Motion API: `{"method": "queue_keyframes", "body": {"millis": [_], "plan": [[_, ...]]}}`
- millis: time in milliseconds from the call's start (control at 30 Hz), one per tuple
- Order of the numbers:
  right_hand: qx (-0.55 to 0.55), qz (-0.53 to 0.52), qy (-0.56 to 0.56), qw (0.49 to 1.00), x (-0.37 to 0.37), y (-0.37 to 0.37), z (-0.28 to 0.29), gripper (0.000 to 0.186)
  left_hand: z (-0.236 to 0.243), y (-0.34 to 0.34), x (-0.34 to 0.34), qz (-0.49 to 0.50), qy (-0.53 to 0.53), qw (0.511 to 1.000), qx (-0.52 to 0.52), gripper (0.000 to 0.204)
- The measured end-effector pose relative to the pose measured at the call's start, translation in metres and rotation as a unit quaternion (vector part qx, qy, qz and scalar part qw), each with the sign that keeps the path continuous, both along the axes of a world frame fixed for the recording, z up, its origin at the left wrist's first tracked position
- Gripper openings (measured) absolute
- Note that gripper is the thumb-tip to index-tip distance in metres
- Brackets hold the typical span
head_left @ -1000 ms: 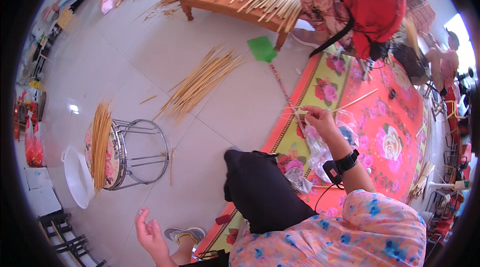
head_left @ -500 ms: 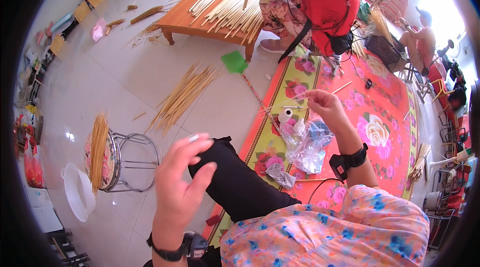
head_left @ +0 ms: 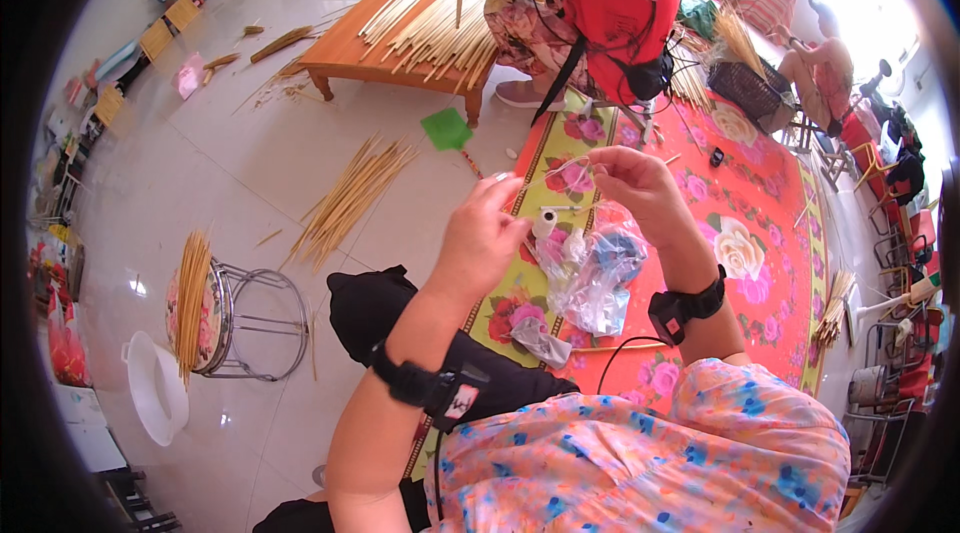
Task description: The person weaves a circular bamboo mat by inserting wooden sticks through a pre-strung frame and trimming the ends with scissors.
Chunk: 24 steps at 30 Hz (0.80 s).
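My right hand (head_left: 640, 195) pinches a thin white thread (head_left: 566, 165), which loops out from its fingertips over the mat. To its left is my left hand (head_left: 482, 238), its fingers half bent and thumb held apart, close to the thread's loop; a grip on the thread cannot be made out. Below and between the hands stands a white spool (head_left: 544, 223) beside a thin white stick (head_left: 562, 208). Clear plastic bags (head_left: 600, 273) lie crumpled next to it, with a grey cloth-like piece (head_left: 541, 341) nearer me.
A floral mat (head_left: 690, 263) spreads under the bags. Straw-coloured stalks (head_left: 355, 198) lie on the floor, near a green fly swatter (head_left: 446, 130). More stalks rest on a stool (head_left: 215, 318) beside a white basin (head_left: 155, 388). A person in red (head_left: 620, 13) sits at a low wooden table (head_left: 345, 55).
My left hand has moved right and away from me, up to the thread near my right hand. The right hand keeps its pinch and has risen slightly. The view has shifted a little.
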State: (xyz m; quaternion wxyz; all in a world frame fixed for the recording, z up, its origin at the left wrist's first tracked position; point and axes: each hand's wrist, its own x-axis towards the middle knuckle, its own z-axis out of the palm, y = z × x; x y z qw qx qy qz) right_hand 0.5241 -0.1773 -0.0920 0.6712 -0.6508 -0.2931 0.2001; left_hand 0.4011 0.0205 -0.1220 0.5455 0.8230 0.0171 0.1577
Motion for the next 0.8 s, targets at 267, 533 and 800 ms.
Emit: {"method": "queue_keyframes", "body": {"millis": [267,533,800], "plan": [[-0.012,0.046,0.024,0.999,-0.014,-0.009,-0.010,0.023,-0.006,-0.029,0.019,-0.063,0.037,0.980,-0.184,0.025],[-0.101,0.116,-0.069,0.986,-0.013,0.010,-0.056,0.056,0.060,0.012,-0.030,0.094,-0.046,0.988,0.117,0.008],[-0.138,0.129,-0.023,0.982,-0.021,0.045,-0.080,0.068,0.098,0.021,-0.051,0.144,-0.096,0.966,0.194,0.010]]}}
